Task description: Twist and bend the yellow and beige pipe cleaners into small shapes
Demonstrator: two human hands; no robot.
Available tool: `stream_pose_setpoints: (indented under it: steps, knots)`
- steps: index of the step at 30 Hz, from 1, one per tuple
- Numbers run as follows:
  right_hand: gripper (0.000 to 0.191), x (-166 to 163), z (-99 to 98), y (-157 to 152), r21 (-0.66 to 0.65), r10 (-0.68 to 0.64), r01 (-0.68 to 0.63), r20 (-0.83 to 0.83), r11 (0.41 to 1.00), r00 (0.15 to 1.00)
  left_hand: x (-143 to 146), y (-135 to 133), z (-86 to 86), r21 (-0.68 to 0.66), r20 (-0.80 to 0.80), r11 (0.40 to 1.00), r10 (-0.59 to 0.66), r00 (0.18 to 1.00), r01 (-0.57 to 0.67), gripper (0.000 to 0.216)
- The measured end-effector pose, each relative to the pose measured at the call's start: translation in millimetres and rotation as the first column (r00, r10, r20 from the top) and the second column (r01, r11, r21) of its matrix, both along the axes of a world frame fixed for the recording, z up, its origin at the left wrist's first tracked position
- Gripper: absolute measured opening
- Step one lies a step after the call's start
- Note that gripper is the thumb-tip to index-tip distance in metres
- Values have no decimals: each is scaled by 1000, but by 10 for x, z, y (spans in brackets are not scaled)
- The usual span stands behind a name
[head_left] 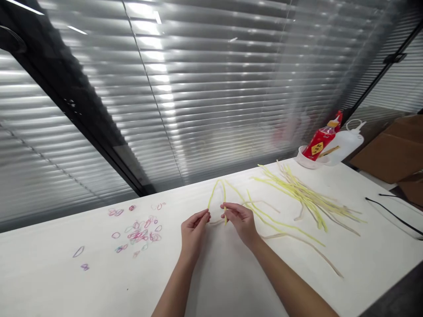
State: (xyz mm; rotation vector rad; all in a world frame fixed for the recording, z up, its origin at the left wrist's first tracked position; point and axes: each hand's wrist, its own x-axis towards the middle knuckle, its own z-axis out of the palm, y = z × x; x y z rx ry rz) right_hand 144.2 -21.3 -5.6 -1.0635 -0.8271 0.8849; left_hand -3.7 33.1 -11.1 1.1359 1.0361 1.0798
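Observation:
My left hand [194, 228] and my right hand [240, 220] meet over the white table [59, 281], both pinched on a thin yellow strip [218, 189] bent into a loop that arches away from me. The left fingers pinch one end of the loop. The right fingers pinch the other end at a short upright bit of the strip. More long yellow and beige strips [306, 198] lie spread on the table to the right of my right hand.
Several small coloured rubber bands [140, 231] are scattered at the left. A red pouch [320, 141] in a white bowl and a white squeeze bottle [346, 141] stand at the back right. Black cable [393, 215] and cardboard boxes [393, 152] are at the right. Blinds behind glass.

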Motion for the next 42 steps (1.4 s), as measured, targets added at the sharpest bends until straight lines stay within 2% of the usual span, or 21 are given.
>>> stream_pose_setpoints:
  steps: [7,21,28,31,33,36,38,40,42]
  knots:
    - [22,-108,-90,98,-53,-86,78,-154,995,984,-19,-23,65,-72,-5,987,-146,989,145,23]
    - [18,-144,-78,142,-68,-133,126,-110,990,985,1,-82,109,37,-42,965,-257,965,259,20]
    - [14,-156,-71,128,-79,-111,108,-43,991,993,29,-111,74,64,-127,969,-228,965,237,20]
    - [18,-171,-71,121,-66,-100,98,-29,993,995,31,-109,79,59,-139,973,-213,967,223,18]
    - [33,-184,-65,112,-50,-83,81,-57,995,995,26,-104,91,45,-123,976,-206,971,213,18]
    - [70,-193,-59,102,-52,-96,91,-120,995,988,8,-88,100,14,-71,985,-171,983,173,18]
    - [81,-181,-69,105,-64,-113,105,-146,992,983,-5,-74,95,-8,-37,992,-130,991,129,17]
    - [76,-157,-90,116,-76,-99,88,-157,993,983,-13,-63,88,-33,-10,995,-94,996,93,16]
    - [59,-132,-111,133,-89,-68,54,-162,995,984,-13,-59,84,-57,19,995,-86,996,87,15]
